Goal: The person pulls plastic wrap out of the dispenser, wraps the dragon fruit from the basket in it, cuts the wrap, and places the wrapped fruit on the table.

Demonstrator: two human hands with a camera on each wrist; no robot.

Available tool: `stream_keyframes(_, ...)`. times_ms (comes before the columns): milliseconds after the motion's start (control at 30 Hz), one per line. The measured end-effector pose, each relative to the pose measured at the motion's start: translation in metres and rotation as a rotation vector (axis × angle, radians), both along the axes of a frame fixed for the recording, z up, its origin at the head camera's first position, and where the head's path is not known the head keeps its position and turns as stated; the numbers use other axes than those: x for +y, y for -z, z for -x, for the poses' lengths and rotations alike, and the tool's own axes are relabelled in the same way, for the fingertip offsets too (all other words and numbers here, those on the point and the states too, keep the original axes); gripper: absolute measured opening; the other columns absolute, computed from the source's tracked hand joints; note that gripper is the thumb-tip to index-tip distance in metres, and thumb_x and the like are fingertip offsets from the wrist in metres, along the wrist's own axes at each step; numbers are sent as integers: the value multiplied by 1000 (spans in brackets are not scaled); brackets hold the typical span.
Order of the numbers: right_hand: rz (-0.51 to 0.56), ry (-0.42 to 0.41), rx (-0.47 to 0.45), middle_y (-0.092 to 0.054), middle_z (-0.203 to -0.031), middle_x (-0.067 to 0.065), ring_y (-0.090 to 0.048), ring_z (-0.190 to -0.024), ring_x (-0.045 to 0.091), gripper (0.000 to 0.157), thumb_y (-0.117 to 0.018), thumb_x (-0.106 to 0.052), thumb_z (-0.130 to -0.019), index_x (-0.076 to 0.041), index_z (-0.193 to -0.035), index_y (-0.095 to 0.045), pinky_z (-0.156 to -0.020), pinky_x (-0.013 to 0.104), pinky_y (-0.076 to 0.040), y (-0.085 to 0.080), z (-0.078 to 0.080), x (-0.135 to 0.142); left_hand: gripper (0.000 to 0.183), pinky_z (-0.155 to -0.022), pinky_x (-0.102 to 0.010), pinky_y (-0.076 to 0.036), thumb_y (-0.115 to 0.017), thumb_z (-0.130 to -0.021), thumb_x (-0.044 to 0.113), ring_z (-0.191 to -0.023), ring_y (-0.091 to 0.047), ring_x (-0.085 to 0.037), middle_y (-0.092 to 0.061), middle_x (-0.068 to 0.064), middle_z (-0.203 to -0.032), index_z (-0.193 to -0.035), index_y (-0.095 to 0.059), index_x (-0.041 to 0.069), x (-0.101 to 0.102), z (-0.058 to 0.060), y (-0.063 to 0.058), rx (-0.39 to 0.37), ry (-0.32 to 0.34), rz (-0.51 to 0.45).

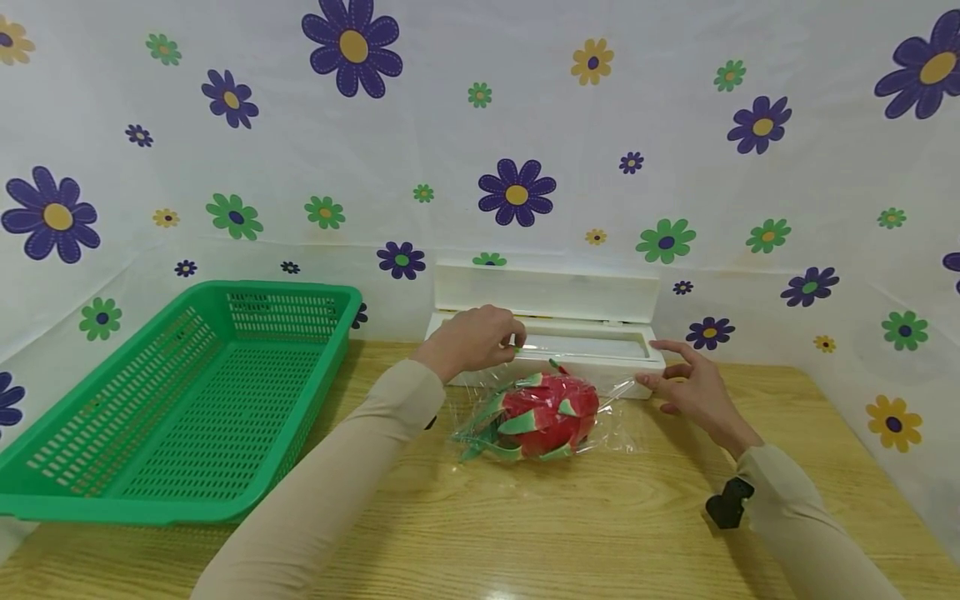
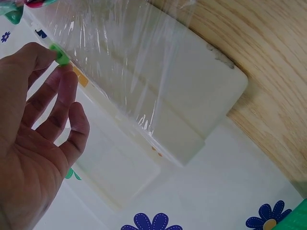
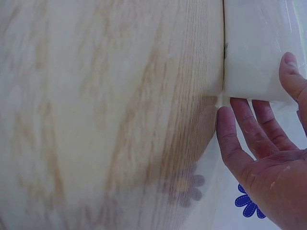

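A white cling film dispenser box stands at the back of the table with its lid raised. My left hand is over its front edge. In the left wrist view, thumb and fingertips pinch a small green slide cutter beside the stretched cling film. My right hand holds the box's right end, thumb on the front and fingers against the end face. In front of the box lies a red dragon fruit with green-tipped scales, covered by clear film that reaches back to the box.
A green plastic basket with slotted walls stands on the left of the wooden table. Behind the box hangs a white cloth printed with flowers. A black wrist device sits at the right sleeve.
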State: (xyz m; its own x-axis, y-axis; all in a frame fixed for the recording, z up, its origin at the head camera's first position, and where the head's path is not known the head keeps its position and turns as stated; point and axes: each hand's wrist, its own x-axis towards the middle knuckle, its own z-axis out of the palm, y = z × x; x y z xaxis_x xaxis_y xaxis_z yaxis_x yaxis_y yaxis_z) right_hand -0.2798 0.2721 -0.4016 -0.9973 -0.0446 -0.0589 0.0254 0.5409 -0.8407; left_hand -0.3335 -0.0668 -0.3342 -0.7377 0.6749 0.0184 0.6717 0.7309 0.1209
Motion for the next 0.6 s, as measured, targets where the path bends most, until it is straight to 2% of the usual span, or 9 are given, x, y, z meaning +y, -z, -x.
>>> stream_keyframes(600, -15, 1, 13, -58, -130, 28, -65, -105, 32, 74, -70, -36, -97, -21, -159, -34, -76, 31, -63, 0, -1, -1, 15, -85, -34, -57, -63, -98, 14, -91, -63, -16, -72, -2, -102, -108, -75, 14, -5, -2, -3, -4, -5, 1)
